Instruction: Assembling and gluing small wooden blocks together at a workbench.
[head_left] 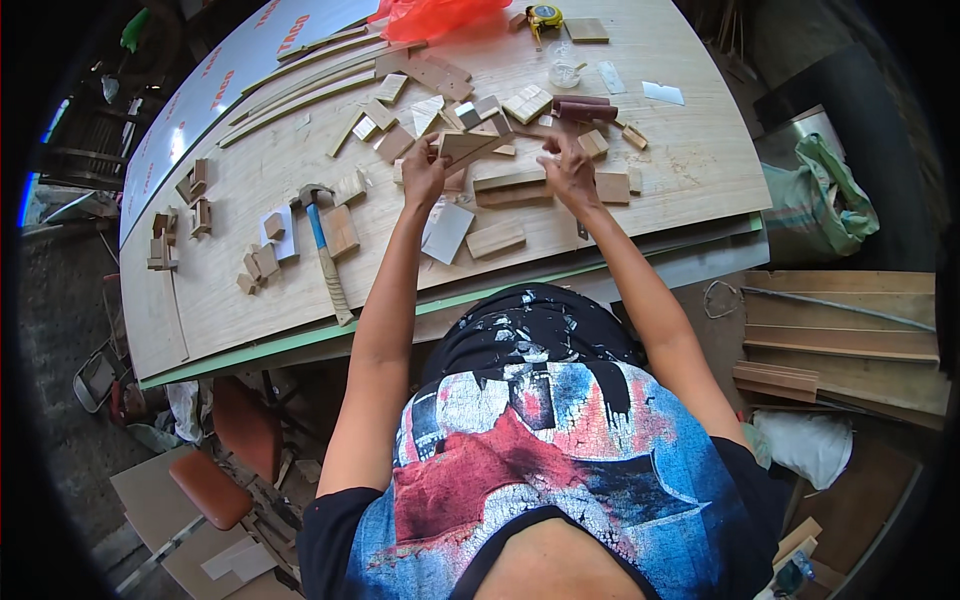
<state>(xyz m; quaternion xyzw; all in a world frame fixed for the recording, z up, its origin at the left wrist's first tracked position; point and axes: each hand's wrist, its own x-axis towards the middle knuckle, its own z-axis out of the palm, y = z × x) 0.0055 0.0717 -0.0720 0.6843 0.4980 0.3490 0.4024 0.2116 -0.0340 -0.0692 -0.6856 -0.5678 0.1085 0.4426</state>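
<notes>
Many wooden blocks point(496, 238) on plywood tabletop point(695, 150) | left hand point(425, 172) — fingers clamped on flat wooden piece point(464, 146) | right hand point(571, 173) — fingers curled, cannot tell if gripping

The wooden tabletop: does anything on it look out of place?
The crumpled red plastic bag at the top of the view looks slightly odd: soft plastic near wooden blocks and a tape measure. Nothing appears broken.
</notes>
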